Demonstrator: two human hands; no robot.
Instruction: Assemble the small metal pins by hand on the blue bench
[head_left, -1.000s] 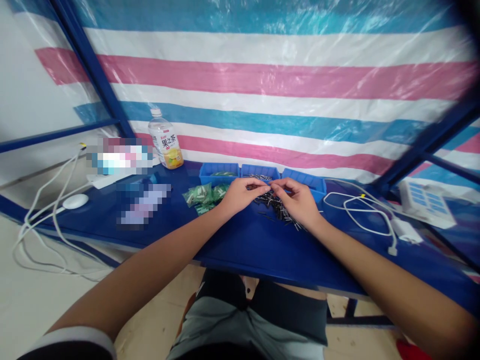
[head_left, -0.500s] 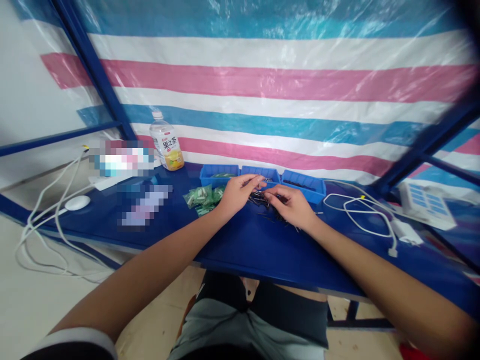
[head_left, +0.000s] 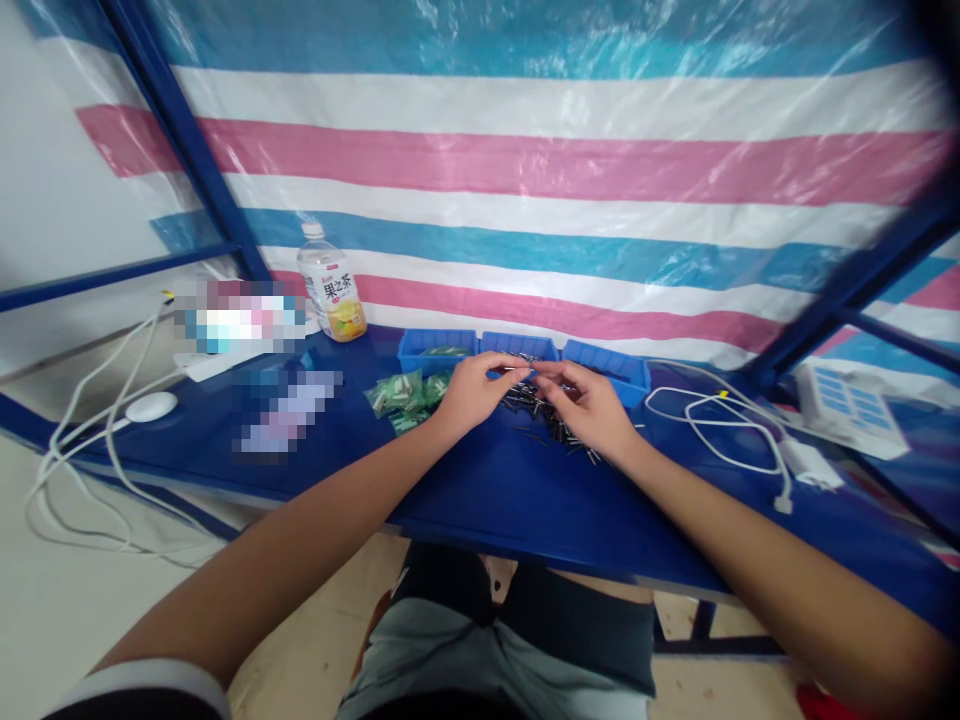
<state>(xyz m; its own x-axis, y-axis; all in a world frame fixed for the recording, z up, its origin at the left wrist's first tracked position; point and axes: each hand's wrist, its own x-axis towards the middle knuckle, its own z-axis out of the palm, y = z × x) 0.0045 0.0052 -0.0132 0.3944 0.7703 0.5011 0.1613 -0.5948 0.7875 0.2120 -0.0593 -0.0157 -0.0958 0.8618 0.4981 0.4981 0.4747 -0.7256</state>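
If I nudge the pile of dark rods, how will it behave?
Pile of dark rods would probably scatter, lying loose and crisscrossed. Single rods look thin and straight: likely stiff, perhaps slippery on the glossy tabletop.

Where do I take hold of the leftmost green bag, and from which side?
Probably pinch the outer left edge of the leftmost green bag, coming from the left: that edge juts away from the other green bags, while the left hand sits close on the right. Its crumpled plastic should suit a pinch.
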